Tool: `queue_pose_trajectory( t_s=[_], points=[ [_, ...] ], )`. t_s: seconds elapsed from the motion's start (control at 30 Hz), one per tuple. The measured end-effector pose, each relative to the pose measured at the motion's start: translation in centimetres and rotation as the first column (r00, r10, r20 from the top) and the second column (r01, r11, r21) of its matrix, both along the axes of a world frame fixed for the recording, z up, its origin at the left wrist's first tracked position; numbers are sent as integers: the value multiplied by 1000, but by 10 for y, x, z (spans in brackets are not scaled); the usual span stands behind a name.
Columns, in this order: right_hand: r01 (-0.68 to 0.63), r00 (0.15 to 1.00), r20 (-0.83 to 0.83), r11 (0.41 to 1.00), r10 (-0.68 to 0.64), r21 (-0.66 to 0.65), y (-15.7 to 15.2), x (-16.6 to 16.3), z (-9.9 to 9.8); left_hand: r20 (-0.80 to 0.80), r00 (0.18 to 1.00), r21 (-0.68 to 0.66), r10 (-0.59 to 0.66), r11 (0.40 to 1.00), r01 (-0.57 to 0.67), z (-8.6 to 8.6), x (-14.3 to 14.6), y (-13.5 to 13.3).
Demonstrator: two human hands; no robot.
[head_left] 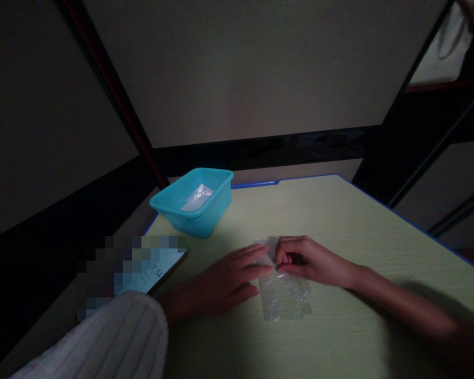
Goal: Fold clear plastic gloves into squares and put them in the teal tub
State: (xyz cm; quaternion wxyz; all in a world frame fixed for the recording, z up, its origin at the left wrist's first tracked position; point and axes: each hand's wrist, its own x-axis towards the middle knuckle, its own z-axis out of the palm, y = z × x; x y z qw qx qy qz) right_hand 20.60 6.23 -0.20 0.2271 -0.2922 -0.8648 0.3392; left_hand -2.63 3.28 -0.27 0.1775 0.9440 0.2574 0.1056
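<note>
A clear plastic bag (285, 297) lies flat on the pale green table (339, 221) in dim light. My left hand (225, 279) rests flat on the table with its fingers stretched out, the fingertips touching the bag's left edge. My right hand (308, 260) is curled, its fingers pinching the bag's far end. A white knitted sleeve (114, 342) covers my left forearm.
A turquoise plastic tub (193, 202) stands at the table's far left corner with a clear bag (197, 198) inside. A phone (154, 273) with a lit screen lies at the left edge. Dark rails and a wall run behind the table.
</note>
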Motion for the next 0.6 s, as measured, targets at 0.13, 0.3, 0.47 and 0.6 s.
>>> queue_pose_trajectory(
  t_s=[0.13, 0.3, 0.47, 0.6],
  points=[
    [-7, 1000, 13, 1000, 7, -4, 0, 0, 0, 106, 989, -51, 104, 994, -99, 0, 0, 0],
    [-17, 999, 34, 1000, 17, -8, 1, 2, 4, 159, 976, -114, 150, 985, -133, -2, 2, 1],
    [-9, 994, 110, 1000, 10, -11, 5, 9, 10, 198, 967, -158, 159, 979, -128, -1, 2, 2],
    [56, 990, 134, 993, -42, -101, 10, 17, 11, 223, 955, -203, 195, 968, -150, -2, 3, 4]
  ],
)
